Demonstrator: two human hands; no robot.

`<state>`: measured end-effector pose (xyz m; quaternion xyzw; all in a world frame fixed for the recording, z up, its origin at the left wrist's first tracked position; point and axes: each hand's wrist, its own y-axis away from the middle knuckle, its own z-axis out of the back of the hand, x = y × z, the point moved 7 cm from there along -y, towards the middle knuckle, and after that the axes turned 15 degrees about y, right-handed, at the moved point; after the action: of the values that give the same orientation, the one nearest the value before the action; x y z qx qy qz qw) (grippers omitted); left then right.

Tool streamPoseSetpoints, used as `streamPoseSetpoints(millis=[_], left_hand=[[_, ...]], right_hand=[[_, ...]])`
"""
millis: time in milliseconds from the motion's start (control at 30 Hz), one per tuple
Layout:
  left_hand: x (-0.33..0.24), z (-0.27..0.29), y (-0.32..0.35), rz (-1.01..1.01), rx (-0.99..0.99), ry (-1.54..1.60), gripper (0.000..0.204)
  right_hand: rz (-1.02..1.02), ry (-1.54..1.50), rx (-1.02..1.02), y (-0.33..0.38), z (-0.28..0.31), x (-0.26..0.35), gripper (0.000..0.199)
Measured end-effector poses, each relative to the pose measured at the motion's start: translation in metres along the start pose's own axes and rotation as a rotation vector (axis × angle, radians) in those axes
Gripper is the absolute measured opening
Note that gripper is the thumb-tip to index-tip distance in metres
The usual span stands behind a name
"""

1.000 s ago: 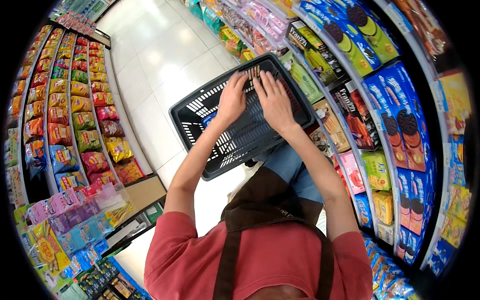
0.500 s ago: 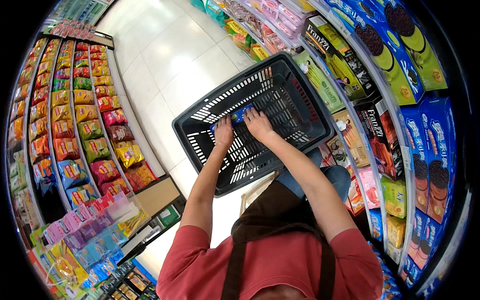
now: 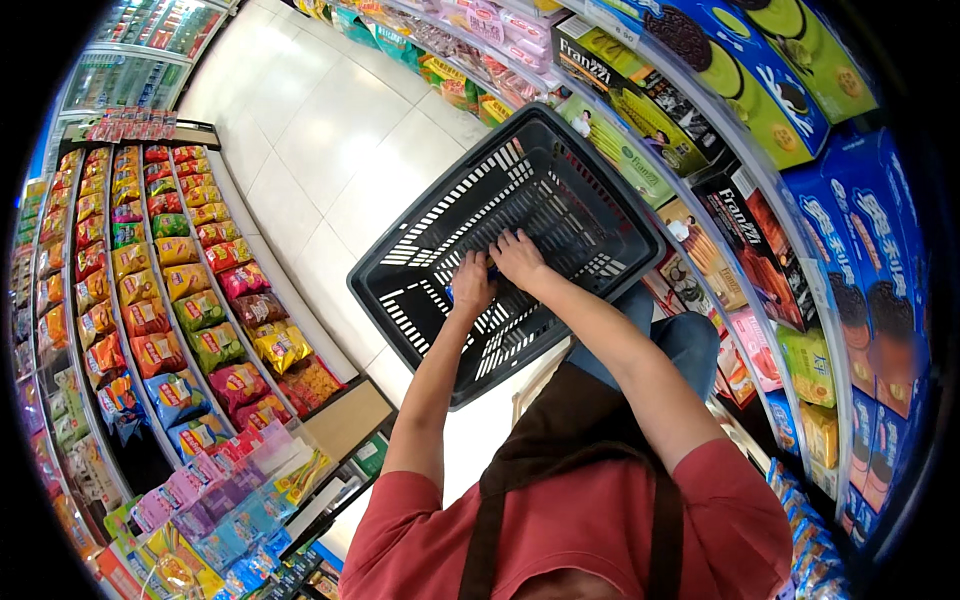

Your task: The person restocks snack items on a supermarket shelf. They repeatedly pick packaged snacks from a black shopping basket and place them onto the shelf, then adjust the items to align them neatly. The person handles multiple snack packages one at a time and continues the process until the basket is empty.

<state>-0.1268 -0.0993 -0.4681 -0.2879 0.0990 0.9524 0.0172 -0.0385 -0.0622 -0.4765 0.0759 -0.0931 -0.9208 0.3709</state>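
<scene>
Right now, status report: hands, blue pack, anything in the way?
Left hand, right hand inside basket, grip unclear. Blue pack mostly hidden; both hands block view.

**Background: shop aisle, stocked both sides**

Floor (image 3: 315, 150): pale, glossy, square tiles with thin joints. Bright white glare patches (image 3: 365, 130) on it.

Left: long multi-tier snack rack with pale edging (image 3: 308, 322), filled with colourful bags; flat tan board panel (image 3: 347, 422) at its near end.

Right: tiered shelving with clear plastic front rails (image 3: 768, 195), biscuit boxes packed tight, edges bowed in this view.

Far upper left: tall display unit with pale shelf edges (image 3: 140, 55), contents too small to identify.
</scene>
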Motion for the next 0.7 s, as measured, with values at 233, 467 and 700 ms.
streamPoseSetpoints(millis=[233, 467, 700], left_hand=[[-0.065, 0.065, 0.000, -0.161, 0.081, -0.001, 0.056], [-0.176, 0.185, 0.001, -0.466, 0.081, -0.073, 0.059], [-0.324, 0.305, 0.016, -0.817, -0.092, -0.082, 0.064]], right_hand=[[0.017, -0.033, -0.236, 0.042, 0.080, -0.028, 0.022], [-0.123, -0.071, -0.478, 0.107, 0.225, -0.073, 0.040], [-0.309, 0.079, -0.702, 0.193, 0.384, -0.125, 0.056]])
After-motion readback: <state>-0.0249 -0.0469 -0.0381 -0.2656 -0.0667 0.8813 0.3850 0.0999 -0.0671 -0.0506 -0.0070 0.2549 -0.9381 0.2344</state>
